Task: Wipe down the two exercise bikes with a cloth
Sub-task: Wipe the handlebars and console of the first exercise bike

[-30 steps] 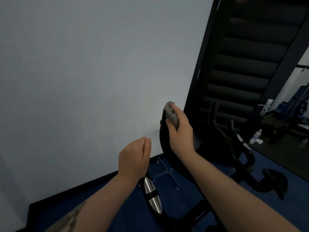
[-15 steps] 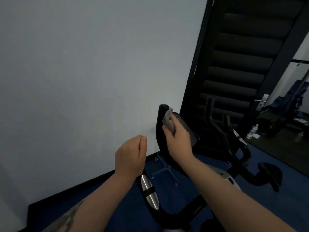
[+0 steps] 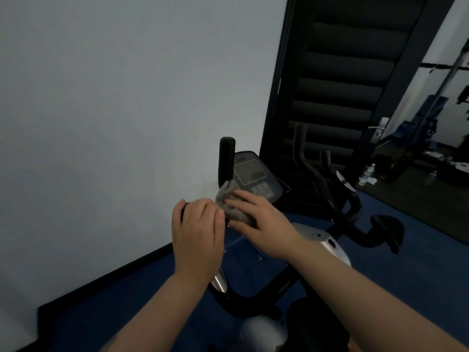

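The near exercise bike [image 3: 253,295] stands just in front of me, its black handlebar grip [image 3: 227,158] upright and its console [image 3: 250,174] behind it. My right hand [image 3: 261,222] grips a grey cloth [image 3: 227,199] and holds it against the lower part of that grip. My left hand [image 3: 198,229] sits right beside it, fingers curled round a dark part of the handlebar; the bar under both hands is hidden. The second bike [image 3: 330,189] stands farther right, with its black seat [image 3: 387,226].
A white wall [image 3: 114,123] fills the left. A black padded panel [image 3: 340,72] rises behind the bikes. At the right a mirror or opening shows gym gear and water bottles [image 3: 366,174]. The floor [image 3: 127,301] is blue.
My right hand slid the cloth down from the top of the grip to its lower part. My left hand rose from mid-air and closed on the handlebar beside it.
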The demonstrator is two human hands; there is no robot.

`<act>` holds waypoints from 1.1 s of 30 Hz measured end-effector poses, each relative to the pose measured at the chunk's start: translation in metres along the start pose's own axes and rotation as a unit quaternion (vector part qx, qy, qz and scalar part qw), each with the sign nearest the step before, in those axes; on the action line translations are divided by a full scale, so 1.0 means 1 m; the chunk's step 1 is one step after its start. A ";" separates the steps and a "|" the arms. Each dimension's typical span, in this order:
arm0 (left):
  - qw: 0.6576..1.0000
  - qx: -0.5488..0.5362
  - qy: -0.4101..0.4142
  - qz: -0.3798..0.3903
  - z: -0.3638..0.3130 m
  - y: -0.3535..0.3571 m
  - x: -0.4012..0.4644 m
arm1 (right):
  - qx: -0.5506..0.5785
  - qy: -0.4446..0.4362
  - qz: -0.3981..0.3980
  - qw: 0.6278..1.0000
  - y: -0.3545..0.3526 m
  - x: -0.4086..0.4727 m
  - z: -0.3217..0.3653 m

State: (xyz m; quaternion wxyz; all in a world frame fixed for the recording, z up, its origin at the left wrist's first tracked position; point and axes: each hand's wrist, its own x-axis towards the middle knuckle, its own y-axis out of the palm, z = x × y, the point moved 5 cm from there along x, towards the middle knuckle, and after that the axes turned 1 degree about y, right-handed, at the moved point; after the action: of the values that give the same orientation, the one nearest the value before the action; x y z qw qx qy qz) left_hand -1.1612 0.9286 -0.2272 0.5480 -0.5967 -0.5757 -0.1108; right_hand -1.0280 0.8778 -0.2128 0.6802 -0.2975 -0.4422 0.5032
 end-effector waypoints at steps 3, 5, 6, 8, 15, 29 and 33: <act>1.000 0.019 0.014 0.004 -0.001 -0.001 -0.001 | -0.023 -0.038 0.055 0.998 -0.014 -0.028 -0.017; 1.000 0.016 0.009 -0.001 -0.003 0.000 -0.002 | -0.050 -0.035 0.114 0.992 -0.025 -0.043 -0.034; 1.000 0.017 0.005 -0.003 -0.003 0.000 -0.001 | -0.056 -0.023 0.135 0.989 -0.033 -0.046 -0.042; 1.000 0.025 0.008 0.003 -0.003 0.001 -0.001 | -0.047 -0.003 0.109 0.993 -0.050 -0.041 -0.048; 0.990 0.084 0.055 0.098 -0.011 0.008 0.000 | 0.022 0.004 -0.018 1.000 -0.012 -0.013 -0.019; 0.941 0.135 0.165 0.263 -0.016 0.022 -0.002 | 0.033 0.051 -0.044 0.997 -0.017 -0.027 -0.034; 0.949 0.098 0.131 0.268 -0.017 0.022 -0.003 | -0.022 0.058 0.028 0.998 -0.021 -0.072 -0.057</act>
State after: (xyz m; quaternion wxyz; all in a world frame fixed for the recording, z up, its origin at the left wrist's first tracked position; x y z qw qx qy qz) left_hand -1.1358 0.9195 -0.2351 0.6839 -0.6527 -0.3255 0.0197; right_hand -0.9754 0.8053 -0.2412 0.6836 -0.3531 -0.4044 0.4945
